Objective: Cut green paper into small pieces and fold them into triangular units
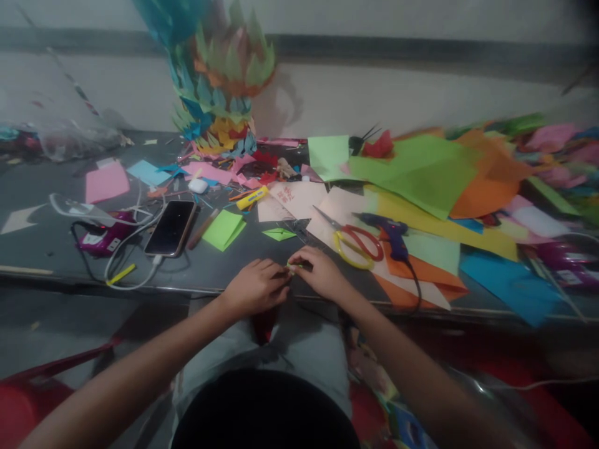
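My left hand (257, 287) and my right hand (322, 272) meet at the table's front edge, fingers closed in a pinch. Between the fingertips shows a small pale green piece of paper (292, 268), mostly hidden by them. Just beyond lies a folded green paper piece (279, 234) with pointed ends. A folded green sheet (224, 229) rests to its left. On the right, scissors (353, 244) with red and yellow handles lie beside a dark blue glue gun (393, 237).
A phone (171, 228) with a white cable and a purple power socket (103, 236) sit left. A yellow marker (251, 197) lies centrally. Coloured sheets (416, 171) cover the right side. At the back stands a tall folded-paper model (219, 93) near the wall.
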Motion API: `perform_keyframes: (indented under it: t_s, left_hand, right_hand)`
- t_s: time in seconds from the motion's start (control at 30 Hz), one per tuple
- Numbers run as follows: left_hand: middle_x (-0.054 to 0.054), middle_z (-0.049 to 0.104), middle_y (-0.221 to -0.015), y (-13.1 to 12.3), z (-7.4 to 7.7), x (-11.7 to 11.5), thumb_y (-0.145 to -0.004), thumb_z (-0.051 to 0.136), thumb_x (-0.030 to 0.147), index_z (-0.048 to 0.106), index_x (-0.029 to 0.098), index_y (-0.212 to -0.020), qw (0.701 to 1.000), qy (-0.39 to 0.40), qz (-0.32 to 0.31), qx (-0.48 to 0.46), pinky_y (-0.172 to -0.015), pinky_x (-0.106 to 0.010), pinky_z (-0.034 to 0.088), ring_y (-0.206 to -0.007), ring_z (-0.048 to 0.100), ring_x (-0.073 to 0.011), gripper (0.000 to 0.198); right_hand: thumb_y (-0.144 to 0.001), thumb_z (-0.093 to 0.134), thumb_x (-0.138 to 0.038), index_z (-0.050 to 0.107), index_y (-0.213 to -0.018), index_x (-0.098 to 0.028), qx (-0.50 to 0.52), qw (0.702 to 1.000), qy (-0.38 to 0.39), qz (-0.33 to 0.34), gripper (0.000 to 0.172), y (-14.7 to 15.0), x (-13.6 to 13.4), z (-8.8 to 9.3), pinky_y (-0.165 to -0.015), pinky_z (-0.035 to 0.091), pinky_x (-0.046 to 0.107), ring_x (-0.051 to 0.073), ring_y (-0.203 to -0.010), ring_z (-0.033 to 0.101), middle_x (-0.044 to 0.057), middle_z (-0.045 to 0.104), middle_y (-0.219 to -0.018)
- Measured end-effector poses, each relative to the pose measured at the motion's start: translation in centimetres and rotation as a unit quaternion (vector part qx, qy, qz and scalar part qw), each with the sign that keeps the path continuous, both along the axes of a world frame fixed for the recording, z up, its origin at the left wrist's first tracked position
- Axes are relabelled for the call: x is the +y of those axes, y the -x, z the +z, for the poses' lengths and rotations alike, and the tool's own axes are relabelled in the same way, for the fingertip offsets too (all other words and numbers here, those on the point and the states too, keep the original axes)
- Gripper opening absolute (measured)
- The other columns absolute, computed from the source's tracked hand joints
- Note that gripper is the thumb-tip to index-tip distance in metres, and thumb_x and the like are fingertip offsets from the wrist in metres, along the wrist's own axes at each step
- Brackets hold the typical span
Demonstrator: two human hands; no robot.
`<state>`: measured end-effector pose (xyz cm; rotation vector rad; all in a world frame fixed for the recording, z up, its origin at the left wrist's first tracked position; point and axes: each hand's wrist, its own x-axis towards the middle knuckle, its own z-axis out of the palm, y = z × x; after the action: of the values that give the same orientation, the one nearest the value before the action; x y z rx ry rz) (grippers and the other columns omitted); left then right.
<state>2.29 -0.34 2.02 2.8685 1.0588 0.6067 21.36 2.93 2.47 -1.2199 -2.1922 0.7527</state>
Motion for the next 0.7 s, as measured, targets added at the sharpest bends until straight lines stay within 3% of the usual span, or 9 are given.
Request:
perform_keyframes:
  t_s: [0.3,0.5,0.6,0.7]
  left_hand:
    - [-0.002,0.068,-0.104,0.2,0.0,-0.3,-0.087,0.047,0.029,0.064,0.019,-0.099,0.999,0.004,0.003,-0.047,-0.072,-0.031,0.043,-0.09,0.059,-0.0178,0.022]
    - [-0.005,0.067,-0.104,0.0,0.2,-0.2,-0.085,0.049,0.026,0.063,0.019,-0.095,0.998,0.04,0.019,-0.05,-0.074,-0.032,0.045,-0.093,0.059,-0.019,0.019]
    - [-0.008,0.064,-0.109,-0.1,0.3,-0.1,-0.083,0.051,0.026,0.061,0.017,-0.095,0.996,0.067,0.035,-0.04,-0.081,-0.034,0.045,-0.102,0.056,-0.0213,0.018]
    - [-0.007,0.064,-0.111,-0.2,0.3,0.1,-0.083,0.052,0.028,0.059,0.019,-0.097,0.994,0.093,0.044,-0.04,-0.083,-0.034,0.045,-0.103,0.056,-0.0207,0.018]
  right_hand:
    - [-0.08,0.05,-0.005,0.065,-0.089,-0.018,-0.002,0.996,0.023,0.083,0.022,-1.3,0.6,0.6,-0.081,0.044,0.033,0.018,-0.089,0.057,0.006,0.062,-0.09]
    - [-0.08,0.052,-0.008,0.065,-0.081,-0.018,0.051,0.998,-0.022,0.043,0.016,-1.2,0.3,0.1,-0.078,0.047,0.032,0.018,-0.085,0.059,0.006,0.065,-0.086]
    - [-0.082,0.052,-0.011,0.064,-0.081,-0.02,0.12,0.991,-0.067,0.004,0.015,-0.1,-1.4,1.7,-0.075,0.049,0.031,0.017,-0.082,0.061,0.005,0.065,-0.084]
    - [-0.083,0.051,-0.014,0.062,-0.091,-0.026,0.199,0.975,-0.091,0.048,0.019,0.9,-4.8,5.8,-0.072,0.051,0.028,0.015,-0.082,0.063,0.002,0.067,-0.085]
